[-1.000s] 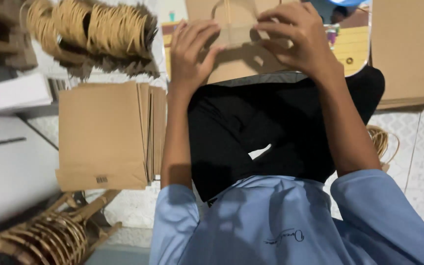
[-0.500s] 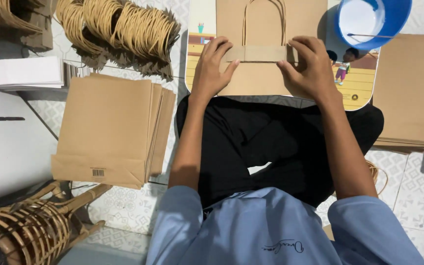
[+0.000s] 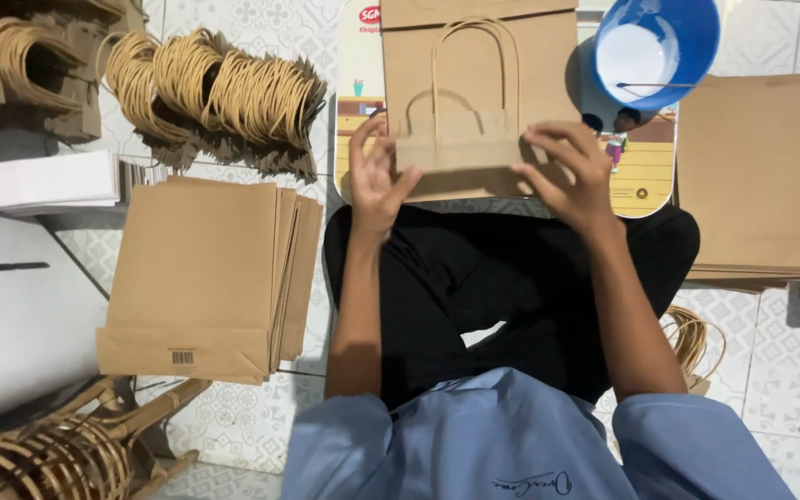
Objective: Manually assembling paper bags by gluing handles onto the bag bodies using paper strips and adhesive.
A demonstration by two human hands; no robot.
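Two hands on one kraft paper bag (image 3: pixel 479 83), lying flat on illustrated board (image 3: pixel 645 176) at its near edge. Left hand (image 3: pixel 374 176): fingers half-curled, pinching left end of handle strip (image 3: pixel 456 146). Right hand (image 3: pixel 571 171): fingers bent, gripping bag's right near corner. Forearms extended forward over lap. Blue bowl (image 3: pixel 659 46) at board's far right corner. Flat bag stack (image 3: pixel 206 268) on floor, left; twisted handle bundles (image 3: pixel 224 88) beyond.

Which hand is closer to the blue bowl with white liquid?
The right hand. It grips the brown paper bag on the side just below the blue bowl. The left hand holds the bag's opposite edge, farther from the bowl.
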